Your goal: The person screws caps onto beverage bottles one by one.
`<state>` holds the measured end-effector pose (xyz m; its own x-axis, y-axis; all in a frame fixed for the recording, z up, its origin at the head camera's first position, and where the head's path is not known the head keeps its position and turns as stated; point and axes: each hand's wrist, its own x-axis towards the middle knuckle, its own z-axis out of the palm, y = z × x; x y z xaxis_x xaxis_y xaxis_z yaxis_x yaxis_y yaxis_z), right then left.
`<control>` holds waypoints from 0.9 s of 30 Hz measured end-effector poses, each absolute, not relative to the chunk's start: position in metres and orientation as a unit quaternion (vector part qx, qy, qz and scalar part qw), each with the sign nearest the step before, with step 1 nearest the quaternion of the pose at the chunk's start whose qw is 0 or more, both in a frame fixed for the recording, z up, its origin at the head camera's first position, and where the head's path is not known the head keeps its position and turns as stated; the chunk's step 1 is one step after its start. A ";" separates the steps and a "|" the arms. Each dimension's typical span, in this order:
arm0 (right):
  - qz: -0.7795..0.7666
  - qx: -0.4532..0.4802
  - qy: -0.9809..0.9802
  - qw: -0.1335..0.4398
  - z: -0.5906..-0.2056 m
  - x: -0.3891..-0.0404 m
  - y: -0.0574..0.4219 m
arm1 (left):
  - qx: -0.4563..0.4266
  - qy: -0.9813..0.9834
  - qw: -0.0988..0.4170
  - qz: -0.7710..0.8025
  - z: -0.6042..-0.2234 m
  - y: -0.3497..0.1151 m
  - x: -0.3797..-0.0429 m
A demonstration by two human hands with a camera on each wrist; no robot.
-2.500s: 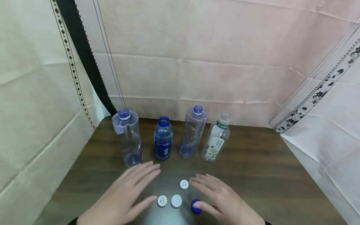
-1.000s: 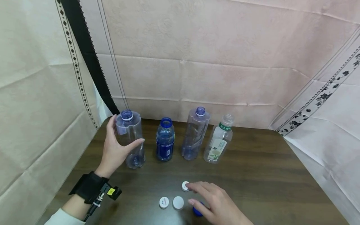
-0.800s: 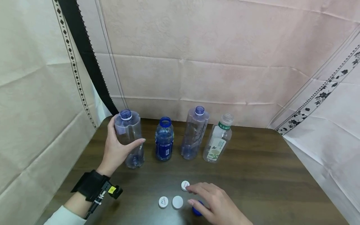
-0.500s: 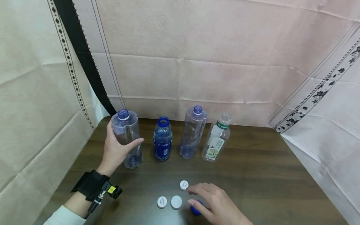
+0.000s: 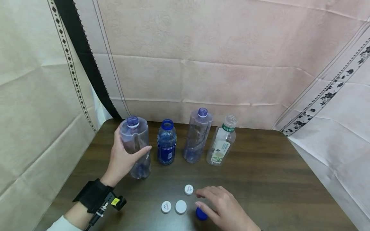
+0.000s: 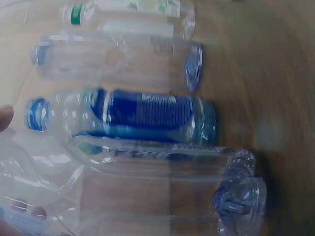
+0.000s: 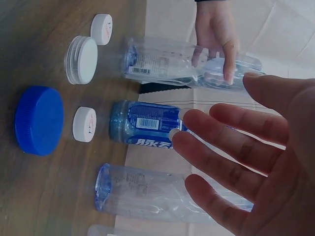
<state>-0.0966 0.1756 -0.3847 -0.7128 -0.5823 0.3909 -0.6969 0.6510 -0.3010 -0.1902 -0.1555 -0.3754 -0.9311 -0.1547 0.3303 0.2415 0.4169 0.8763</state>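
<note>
Bottle (image 5: 135, 139) gripped in L hand (image 5: 122, 159), R hand (image 5: 224, 207), fingers apart, nr caps (image 5: 180, 207), brown tbl (image 5: 274, 179), pale cloth (image 5: 216, 64) behind.

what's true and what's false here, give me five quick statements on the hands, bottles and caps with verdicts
1. The left hand holds the leftmost bottle in the head view. True.
2. Three white caps and one blue cap lie on the table. True.
3. The right hand grips the blue cap. False: it holds nothing.
4. The green-banded bottle stands rightmost in the head view. True.
5. A cap sits on the green-banded bottle. False: its neck is bare.
</note>
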 end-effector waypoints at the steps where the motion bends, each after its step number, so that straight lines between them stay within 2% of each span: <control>1: 0.220 0.352 -0.901 0.124 -0.384 -0.096 0.176 | -0.031 -0.822 0.177 -0.540 -0.374 -0.153 -0.187; 11: 0.217 0.318 -0.921 0.059 -0.382 -0.096 0.176 | -0.055 -0.825 0.125 -0.549 -0.360 -0.136 -0.165; 27: 0.235 0.324 -0.916 0.008 -0.384 -0.095 0.174 | -0.111 -0.810 0.118 -0.563 -0.374 -0.110 -0.148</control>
<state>-0.0952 0.1736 -0.3843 -0.7894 -0.5907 0.1671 -0.5982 0.6790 -0.4256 -0.1475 -0.1097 -0.3739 -0.9475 0.0461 0.3164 0.3126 0.3412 0.8865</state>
